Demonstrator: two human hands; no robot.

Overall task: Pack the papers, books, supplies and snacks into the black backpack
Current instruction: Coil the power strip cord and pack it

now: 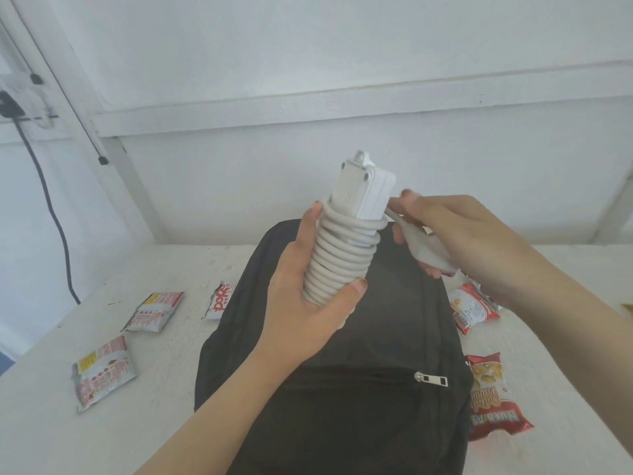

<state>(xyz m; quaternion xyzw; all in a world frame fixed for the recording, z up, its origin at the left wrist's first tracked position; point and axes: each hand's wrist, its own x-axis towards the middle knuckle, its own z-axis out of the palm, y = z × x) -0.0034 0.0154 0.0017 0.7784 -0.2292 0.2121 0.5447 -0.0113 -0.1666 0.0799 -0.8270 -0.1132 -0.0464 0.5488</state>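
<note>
Black backpack (pixel 359 389) lies under left hand (pixel 308 303) gripping power strip (pixel 342 248), right hand (pixel 455 231) gripping plug (pixel 428 255).

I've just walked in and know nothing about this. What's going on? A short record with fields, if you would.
left hand: grips a white power strip with its cord wound round it, upright above the backpack
right hand: holds the plug at the cord's loose end
backpack: black, lying flat on the table, zip pull showing
snacks: three packets left of the backpack, two to its right, all on the table
packed so far: cannot tell
</note>
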